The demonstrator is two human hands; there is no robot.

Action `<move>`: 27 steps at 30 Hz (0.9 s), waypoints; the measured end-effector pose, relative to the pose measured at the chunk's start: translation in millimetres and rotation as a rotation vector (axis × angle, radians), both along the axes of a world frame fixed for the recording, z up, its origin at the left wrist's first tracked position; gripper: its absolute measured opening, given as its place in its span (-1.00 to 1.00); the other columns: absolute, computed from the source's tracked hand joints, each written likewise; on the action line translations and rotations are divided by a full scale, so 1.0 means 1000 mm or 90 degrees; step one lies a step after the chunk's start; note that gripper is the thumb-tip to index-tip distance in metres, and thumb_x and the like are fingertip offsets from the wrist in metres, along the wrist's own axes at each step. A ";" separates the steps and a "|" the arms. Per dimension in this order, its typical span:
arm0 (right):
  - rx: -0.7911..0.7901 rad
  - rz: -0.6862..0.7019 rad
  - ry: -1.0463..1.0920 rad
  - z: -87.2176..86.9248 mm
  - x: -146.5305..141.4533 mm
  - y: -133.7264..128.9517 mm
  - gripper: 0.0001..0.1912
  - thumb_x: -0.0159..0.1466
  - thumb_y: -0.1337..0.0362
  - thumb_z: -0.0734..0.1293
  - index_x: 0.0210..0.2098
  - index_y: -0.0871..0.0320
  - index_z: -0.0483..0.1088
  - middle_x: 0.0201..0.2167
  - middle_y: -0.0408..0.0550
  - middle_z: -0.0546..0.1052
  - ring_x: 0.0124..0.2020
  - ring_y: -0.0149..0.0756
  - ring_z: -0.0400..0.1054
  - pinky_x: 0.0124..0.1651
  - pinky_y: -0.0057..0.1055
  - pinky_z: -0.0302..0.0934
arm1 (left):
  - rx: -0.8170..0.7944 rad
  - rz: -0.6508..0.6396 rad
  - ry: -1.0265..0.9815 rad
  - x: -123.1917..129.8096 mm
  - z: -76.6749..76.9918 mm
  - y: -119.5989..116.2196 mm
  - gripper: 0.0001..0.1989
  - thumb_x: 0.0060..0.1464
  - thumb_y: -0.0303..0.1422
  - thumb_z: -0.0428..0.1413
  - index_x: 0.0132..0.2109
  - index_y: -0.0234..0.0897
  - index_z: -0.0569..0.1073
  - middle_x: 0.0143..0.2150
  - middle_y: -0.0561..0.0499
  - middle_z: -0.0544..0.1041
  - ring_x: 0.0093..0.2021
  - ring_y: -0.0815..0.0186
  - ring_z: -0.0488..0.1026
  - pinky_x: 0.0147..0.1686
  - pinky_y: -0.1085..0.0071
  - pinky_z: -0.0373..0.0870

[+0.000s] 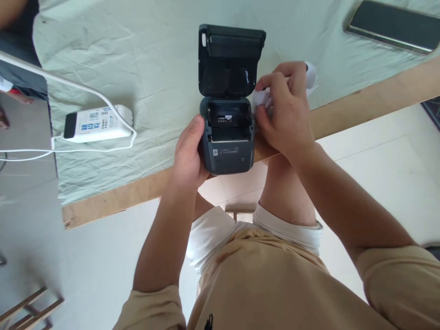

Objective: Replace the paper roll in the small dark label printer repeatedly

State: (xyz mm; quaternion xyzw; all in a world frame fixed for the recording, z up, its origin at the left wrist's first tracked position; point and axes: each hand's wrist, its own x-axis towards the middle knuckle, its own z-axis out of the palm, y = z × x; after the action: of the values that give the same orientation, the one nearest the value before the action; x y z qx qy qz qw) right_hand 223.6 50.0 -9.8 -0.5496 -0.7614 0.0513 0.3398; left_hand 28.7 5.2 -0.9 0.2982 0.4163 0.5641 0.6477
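Observation:
A small dark label printer [228, 158] sits at the table's front edge with its lid [228, 64] flipped up toward the far side. Its inner compartment shows a small printed sticker, and no roll is visible inside. My left hand [189, 151] is wrapped round the printer's left side, thumb near the upper corner. Just right of the open compartment, my right hand [288, 110] is closed on some white paper [261, 97]. Part of the paper shows by the fingertips and part beyond the knuckles; the rest is hidden by the fingers.
A white power strip [99, 123] with white cables [85, 87] lies on the left of the pale green cloth [154, 59]. A dark phone [395, 25] rests at the far right. The table's wooden edge [113, 199] runs below. Another person [20, 59] is partly visible at the left.

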 end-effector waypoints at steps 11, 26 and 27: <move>-0.041 0.046 0.219 0.001 0.016 -0.002 -0.57 0.31 0.26 0.37 0.13 -0.06 0.23 0.03 0.01 0.52 0.01 -0.07 0.46 0.03 -0.11 0.37 | 0.014 -0.020 0.024 0.000 0.005 -0.006 -0.69 0.31 -0.03 0.19 -0.16 -0.15 0.63 -0.22 0.05 0.70 -0.14 0.21 0.72 -0.31 0.45 0.64; -0.046 0.203 -0.047 0.050 -0.022 -0.008 -0.84 0.20 0.42 0.30 -0.34 -0.01 0.38 -0.18 -0.15 0.67 -0.14 -0.06 0.53 -0.07 -0.03 0.34 | 0.060 -0.015 0.058 -0.001 0.006 -0.005 -0.82 0.30 -0.18 0.22 -0.19 -0.16 0.62 -0.26 0.04 0.64 -0.07 0.25 0.67 -0.25 0.51 0.59; -0.020 0.207 -0.022 0.046 -0.021 -0.010 -0.82 0.19 0.43 0.30 -0.34 -0.02 0.40 -0.18 -0.16 0.67 -0.13 -0.07 0.53 -0.06 -0.03 0.35 | 0.063 -0.016 0.057 0.000 0.006 -0.006 -0.81 0.30 -0.18 0.22 -0.19 -0.17 0.62 -0.25 0.04 0.64 -0.05 0.25 0.66 -0.23 0.52 0.59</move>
State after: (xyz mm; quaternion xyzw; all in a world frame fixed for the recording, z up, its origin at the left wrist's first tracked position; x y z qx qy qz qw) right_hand 202.4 39.9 36.4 -0.4254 -0.8452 0.1080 0.3050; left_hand 28.4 -0.3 5.2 0.3597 0.4125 0.5617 0.6204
